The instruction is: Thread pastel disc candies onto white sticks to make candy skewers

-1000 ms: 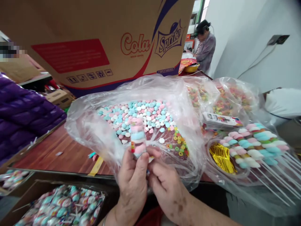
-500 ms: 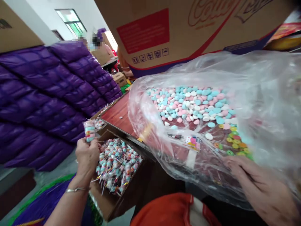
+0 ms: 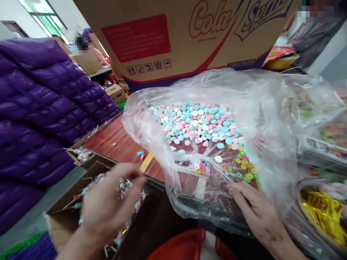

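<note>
A big clear plastic bag [image 3: 271,119] lies open on the wooden table [image 3: 114,142], with pastel pink, blue and white candies [image 3: 195,122] and several coloured ring candies [image 3: 244,169] inside. My right hand [image 3: 255,211] rests flat on the bag's near edge, fingers apart. My left hand [image 3: 108,206], blurred by motion, hovers with spread fingers and nothing in it above a cardboard box [image 3: 65,202] of wrapped candy skewers [image 3: 127,195] below the table's edge.
A large Cola/Sprite carton [image 3: 176,36] looms behind the bag. Stacked purple padded bundles [image 3: 40,108] fill the left. Gold foil [image 3: 325,213] lies in a bowl at right, beside a stack of printed cards [image 3: 320,151]. Another person [image 3: 317,29] stands at the far right.
My left hand let go of the wrapped candy skewer into the box and is swinging back toward the table, now open. My right hand moved from the skewer to the bag's edge.
</note>
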`<move>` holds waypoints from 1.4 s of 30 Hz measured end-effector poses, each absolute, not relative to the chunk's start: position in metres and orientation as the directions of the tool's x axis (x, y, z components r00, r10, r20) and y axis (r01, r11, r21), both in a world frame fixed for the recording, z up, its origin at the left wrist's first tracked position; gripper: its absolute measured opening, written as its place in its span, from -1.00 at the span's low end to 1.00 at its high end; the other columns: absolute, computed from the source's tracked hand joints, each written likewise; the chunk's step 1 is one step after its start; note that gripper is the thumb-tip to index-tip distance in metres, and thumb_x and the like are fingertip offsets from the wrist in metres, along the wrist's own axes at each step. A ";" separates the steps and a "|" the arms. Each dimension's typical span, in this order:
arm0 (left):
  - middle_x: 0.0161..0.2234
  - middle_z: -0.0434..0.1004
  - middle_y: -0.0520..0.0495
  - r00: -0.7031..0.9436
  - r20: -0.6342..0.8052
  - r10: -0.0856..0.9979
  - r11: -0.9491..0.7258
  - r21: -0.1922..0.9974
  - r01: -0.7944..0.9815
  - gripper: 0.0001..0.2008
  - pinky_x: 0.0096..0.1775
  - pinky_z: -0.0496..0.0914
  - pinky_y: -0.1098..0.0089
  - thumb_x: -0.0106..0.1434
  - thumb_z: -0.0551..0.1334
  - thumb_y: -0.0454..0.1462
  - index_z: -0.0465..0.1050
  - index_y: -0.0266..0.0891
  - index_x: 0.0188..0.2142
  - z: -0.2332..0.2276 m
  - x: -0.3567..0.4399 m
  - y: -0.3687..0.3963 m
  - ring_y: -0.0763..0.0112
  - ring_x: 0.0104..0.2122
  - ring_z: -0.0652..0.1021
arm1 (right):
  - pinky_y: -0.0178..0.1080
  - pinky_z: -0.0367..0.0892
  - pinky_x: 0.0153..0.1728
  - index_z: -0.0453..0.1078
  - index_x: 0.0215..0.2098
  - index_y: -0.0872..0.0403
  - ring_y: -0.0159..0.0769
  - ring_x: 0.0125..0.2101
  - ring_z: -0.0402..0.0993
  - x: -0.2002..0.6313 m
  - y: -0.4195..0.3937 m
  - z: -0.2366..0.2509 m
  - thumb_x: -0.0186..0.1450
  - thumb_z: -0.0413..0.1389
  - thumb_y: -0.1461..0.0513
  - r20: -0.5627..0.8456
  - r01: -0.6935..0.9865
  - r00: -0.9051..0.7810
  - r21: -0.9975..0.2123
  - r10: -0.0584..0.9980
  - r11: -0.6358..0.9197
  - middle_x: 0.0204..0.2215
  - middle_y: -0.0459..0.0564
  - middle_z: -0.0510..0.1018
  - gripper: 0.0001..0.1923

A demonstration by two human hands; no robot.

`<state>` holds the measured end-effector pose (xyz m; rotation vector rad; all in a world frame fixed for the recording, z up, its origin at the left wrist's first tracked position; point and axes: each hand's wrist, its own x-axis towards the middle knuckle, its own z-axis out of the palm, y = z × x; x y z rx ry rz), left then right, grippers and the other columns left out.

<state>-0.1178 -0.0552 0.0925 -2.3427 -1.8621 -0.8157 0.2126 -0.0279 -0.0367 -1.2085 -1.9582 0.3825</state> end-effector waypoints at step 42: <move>-0.47 0.41 -0.10 0.491 0.526 0.694 -0.621 0.094 0.778 -0.76 -0.34 0.32 0.24 0.39 0.05 -0.35 0.35 -0.23 -0.42 0.025 0.008 0.005 0.23 -0.42 0.39 | -0.31 0.40 -0.35 0.40 -0.10 0.08 -0.34 -0.39 0.45 0.186 -0.025 0.007 0.29 0.14 0.08 0.016 0.128 -0.070 -0.991 0.997 0.025 -0.34 -0.05 0.54 -0.70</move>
